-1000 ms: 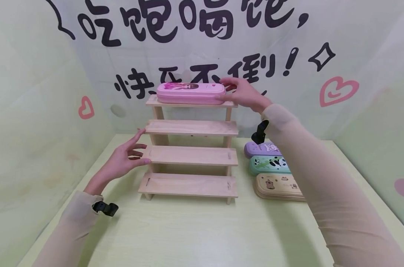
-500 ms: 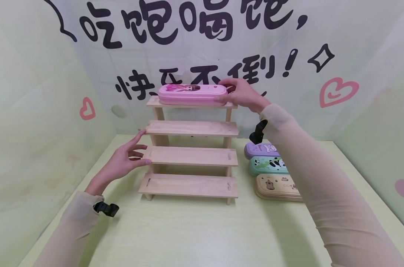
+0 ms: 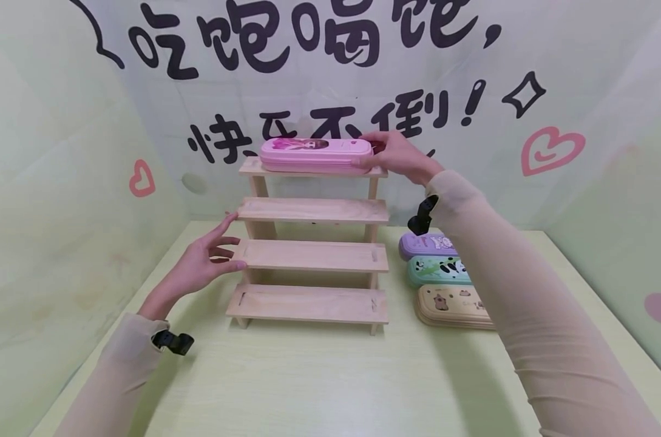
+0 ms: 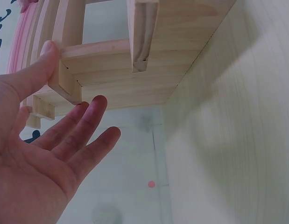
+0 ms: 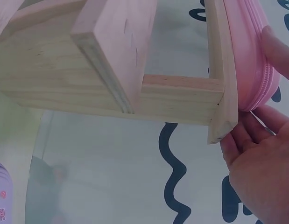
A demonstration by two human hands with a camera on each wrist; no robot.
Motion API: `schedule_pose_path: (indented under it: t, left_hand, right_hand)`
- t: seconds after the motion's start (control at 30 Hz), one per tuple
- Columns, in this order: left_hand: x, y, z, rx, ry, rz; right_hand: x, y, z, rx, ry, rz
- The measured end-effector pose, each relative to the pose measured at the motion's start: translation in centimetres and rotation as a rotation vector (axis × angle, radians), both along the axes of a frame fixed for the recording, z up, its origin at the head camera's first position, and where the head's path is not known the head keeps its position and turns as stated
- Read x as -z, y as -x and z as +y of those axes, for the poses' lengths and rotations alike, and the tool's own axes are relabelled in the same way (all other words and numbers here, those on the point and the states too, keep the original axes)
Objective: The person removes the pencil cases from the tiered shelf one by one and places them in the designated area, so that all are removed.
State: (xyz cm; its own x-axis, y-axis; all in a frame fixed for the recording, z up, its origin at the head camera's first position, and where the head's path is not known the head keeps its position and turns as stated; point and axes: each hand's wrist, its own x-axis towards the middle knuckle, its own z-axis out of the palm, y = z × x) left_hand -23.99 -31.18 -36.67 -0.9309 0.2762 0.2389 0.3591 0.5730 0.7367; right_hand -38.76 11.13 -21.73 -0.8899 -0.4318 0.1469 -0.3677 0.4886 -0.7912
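A pink zippered pencil case (image 3: 316, 155) with a girl printed on its lid lies lengthwise on the top shelf of a four-step wooden rack (image 3: 314, 255). My right hand (image 3: 401, 159) grips its right end, thumb on the front side and fingers round the back. In the right wrist view, the thumb presses by the zipper of the pencil case (image 5: 249, 51), and the lower fingers lie beside the shelf end. At the rack's left side, my left hand (image 3: 201, 261) touches the shelf ends with spread, fairly straight fingers. The left wrist view shows its thumb (image 4: 41, 65) against a shelf edge.
Right of the rack lie a purple pencil case (image 3: 425, 244), a green panda pencil case (image 3: 436, 270) and a beige pencil case (image 3: 453, 305), partly covered by the right sleeve (image 3: 505, 267). A printed cloth (image 3: 330, 85) hangs close behind the rack.
The pink pencil case has shifted slightly to the right along the top shelf, with my right hand on its end. My left hand and the rack have stayed put.
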Motion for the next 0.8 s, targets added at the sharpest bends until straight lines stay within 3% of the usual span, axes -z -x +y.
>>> schedule_pose_path:
  t: [0.8]
  left_hand:
    - [-0.4, -0.4, 0.3, -0.012, 0.025, -0.003]
  right_hand:
    - [1.0, -1.9, 1.1, 0.067, 0.214, -0.035]
